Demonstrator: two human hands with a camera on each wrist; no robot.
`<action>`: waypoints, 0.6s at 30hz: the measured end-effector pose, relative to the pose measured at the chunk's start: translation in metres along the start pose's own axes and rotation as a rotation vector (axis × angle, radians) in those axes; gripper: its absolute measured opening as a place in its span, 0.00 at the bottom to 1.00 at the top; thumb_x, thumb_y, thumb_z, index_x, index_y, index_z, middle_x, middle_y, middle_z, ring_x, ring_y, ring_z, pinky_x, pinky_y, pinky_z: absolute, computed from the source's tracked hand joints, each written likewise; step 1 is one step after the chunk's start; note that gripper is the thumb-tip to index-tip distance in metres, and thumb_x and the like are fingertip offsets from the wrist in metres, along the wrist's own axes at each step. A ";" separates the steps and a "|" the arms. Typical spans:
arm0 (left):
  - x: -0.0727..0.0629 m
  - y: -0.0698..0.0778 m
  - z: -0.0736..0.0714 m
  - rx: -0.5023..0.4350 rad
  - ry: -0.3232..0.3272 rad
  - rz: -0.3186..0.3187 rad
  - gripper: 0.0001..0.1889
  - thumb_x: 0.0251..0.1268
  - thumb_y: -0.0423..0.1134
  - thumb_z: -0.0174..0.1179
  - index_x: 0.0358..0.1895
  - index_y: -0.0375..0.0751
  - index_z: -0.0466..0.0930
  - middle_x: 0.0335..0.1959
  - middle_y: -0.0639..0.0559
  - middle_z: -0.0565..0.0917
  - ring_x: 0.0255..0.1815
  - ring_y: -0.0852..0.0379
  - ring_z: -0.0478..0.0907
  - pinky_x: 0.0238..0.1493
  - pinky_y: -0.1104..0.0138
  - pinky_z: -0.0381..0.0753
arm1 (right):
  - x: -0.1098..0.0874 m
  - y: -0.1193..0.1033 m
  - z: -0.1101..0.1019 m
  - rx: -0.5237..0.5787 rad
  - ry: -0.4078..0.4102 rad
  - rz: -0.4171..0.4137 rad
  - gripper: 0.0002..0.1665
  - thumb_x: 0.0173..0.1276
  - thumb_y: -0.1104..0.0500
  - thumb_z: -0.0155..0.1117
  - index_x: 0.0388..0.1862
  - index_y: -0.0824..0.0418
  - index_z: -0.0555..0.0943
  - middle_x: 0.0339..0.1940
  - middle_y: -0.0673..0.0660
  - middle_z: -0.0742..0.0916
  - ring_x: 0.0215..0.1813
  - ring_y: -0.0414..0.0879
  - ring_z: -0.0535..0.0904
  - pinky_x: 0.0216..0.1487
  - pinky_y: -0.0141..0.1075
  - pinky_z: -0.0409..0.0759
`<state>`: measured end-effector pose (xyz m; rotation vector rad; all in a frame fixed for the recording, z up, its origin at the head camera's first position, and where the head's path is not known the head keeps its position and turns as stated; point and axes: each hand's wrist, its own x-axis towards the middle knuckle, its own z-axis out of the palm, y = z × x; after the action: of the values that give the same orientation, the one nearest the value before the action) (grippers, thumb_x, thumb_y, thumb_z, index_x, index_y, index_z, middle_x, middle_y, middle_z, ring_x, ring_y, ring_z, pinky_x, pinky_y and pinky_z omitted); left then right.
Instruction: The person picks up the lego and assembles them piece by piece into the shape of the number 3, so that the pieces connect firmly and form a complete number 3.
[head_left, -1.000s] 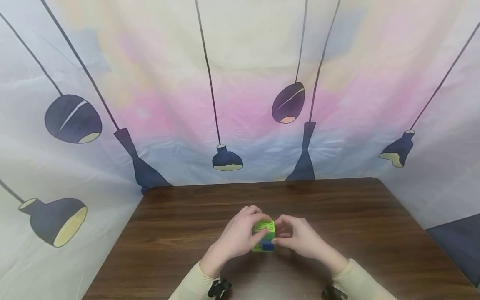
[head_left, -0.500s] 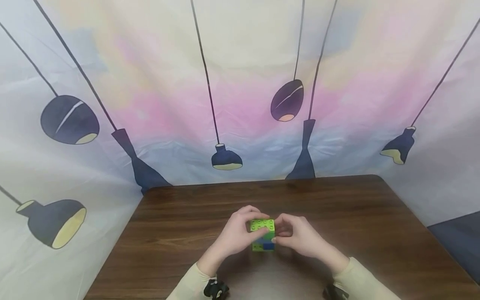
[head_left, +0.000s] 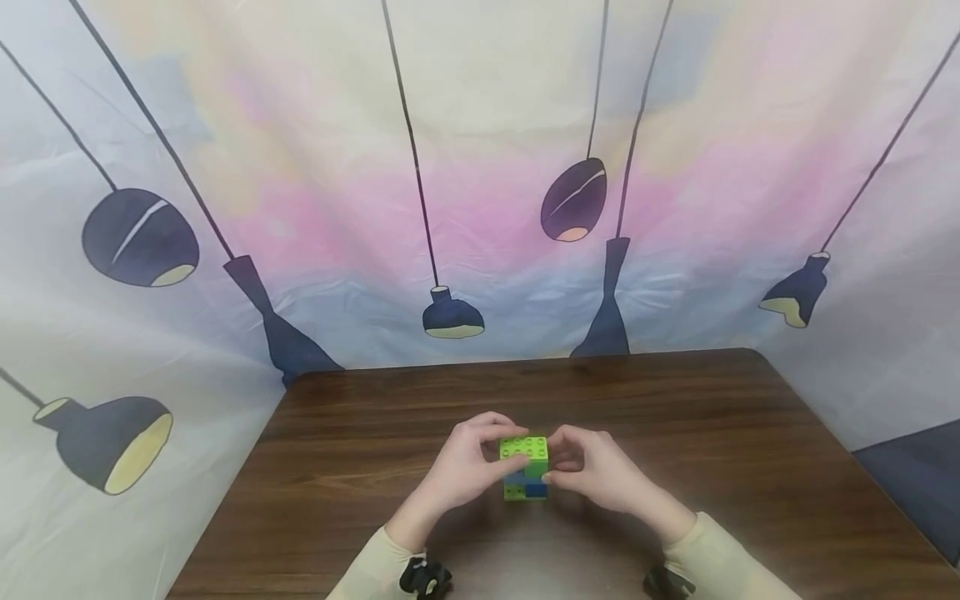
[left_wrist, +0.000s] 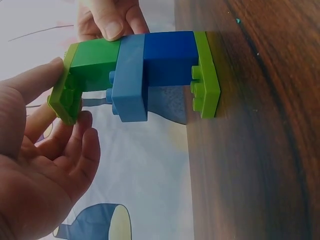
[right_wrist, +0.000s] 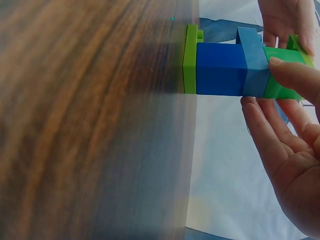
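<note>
A stack of toy building bricks stands on the table between both hands. Its base is a lime plate (left_wrist: 206,85), with a dark blue brick (right_wrist: 221,69) on one side of it. Above come a light blue brick (left_wrist: 132,82), a green brick (left_wrist: 95,60) and a second lime plate (head_left: 536,451) on top. My left hand (head_left: 463,467) holds the top plate by its edges, thumb in front and fingers behind. From the right side, my right hand (head_left: 609,473) pinches the stack around the green and light blue bricks. Between the plates, the left side has open gaps beside the green and dark blue bricks.
The dark wooden table (head_left: 360,417) reaches back to a cloth backdrop (head_left: 322,208) printed with hanging lamps. A tiny teal speck (left_wrist: 238,21) lies on the tabletop. Black straps with devices (head_left: 425,577) sit at both wrists.
My left hand has drawn back slightly to the left, uncovering more studs of the top plate. The right hand stays at the stack's right side. The head view has shifted a little.
</note>
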<state>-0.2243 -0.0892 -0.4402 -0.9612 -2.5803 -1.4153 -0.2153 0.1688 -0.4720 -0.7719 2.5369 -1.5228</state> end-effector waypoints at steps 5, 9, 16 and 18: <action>0.002 0.001 0.000 0.004 -0.001 0.005 0.16 0.67 0.41 0.77 0.56 0.45 0.91 0.50 0.64 0.85 0.44 0.60 0.79 0.44 0.58 0.82 | -0.001 0.000 -0.001 0.003 0.000 0.007 0.16 0.69 0.57 0.80 0.52 0.52 0.84 0.50 0.47 0.91 0.51 0.42 0.90 0.50 0.38 0.87; 0.003 0.001 0.000 0.001 -0.003 0.003 0.17 0.66 0.41 0.77 0.57 0.45 0.91 0.50 0.63 0.86 0.43 0.60 0.79 0.43 0.58 0.82 | -0.001 0.000 -0.003 0.001 0.002 0.007 0.17 0.68 0.57 0.81 0.52 0.52 0.84 0.49 0.47 0.91 0.51 0.42 0.90 0.50 0.39 0.88; -0.001 -0.003 -0.004 -0.027 -0.030 -0.019 0.21 0.67 0.44 0.77 0.62 0.47 0.88 0.54 0.56 0.88 0.44 0.58 0.80 0.47 0.55 0.84 | -0.002 0.000 -0.001 0.007 -0.006 0.022 0.17 0.68 0.57 0.81 0.52 0.52 0.84 0.50 0.48 0.91 0.51 0.42 0.90 0.51 0.39 0.88; -0.002 -0.005 -0.005 -0.043 -0.035 -0.027 0.23 0.67 0.44 0.77 0.63 0.48 0.87 0.55 0.55 0.88 0.45 0.54 0.81 0.48 0.53 0.84 | -0.001 0.000 0.000 0.006 -0.006 0.017 0.17 0.68 0.57 0.81 0.52 0.52 0.84 0.50 0.48 0.91 0.51 0.42 0.90 0.51 0.39 0.88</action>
<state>-0.2264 -0.0962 -0.4415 -0.9696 -2.6075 -1.4794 -0.2144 0.1697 -0.4721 -0.7516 2.5274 -1.5198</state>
